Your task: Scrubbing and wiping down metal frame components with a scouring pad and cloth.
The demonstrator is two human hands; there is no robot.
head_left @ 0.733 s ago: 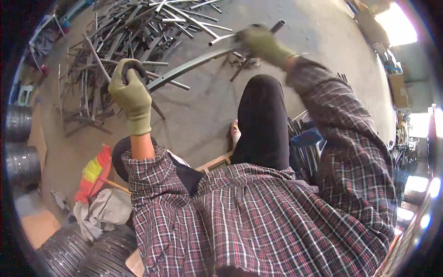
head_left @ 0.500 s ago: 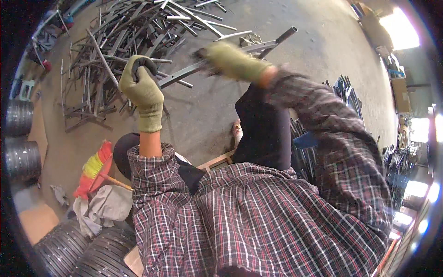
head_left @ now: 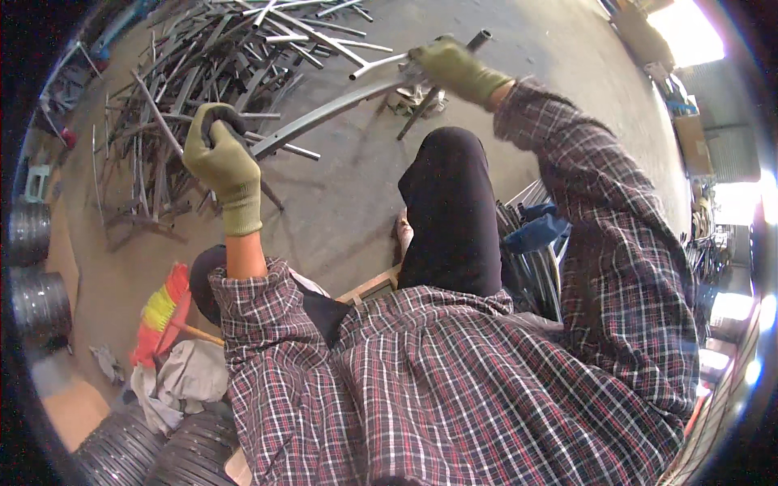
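Observation:
A grey metal bar (head_left: 331, 111) stretches between my two hands, above the floor. At its right end a round tube crosses it, with the tube's open end (head_left: 484, 36) pointing up. My left hand (head_left: 225, 158), in an olive glove with dark palm, is closed at the bar's left end. My right hand (head_left: 460, 70), gloved the same way, is on the bar close to the crossing tube. Its fingers are curled, and the hand covers part of the joint.
Beyond my left hand lies a big tangled pile of metal tubes (head_left: 219, 73). A red and yellow broom (head_left: 164, 312) and grey cloth (head_left: 190, 373) are at lower left, near stacked black coils (head_left: 40, 308). Right of my knee, dark rods stand beside a blue cloth (head_left: 536, 232).
My right hand, blurred before near the middle of the bar, has slid right and away to the crossing tube. My left hand keeps its grip on the left end.

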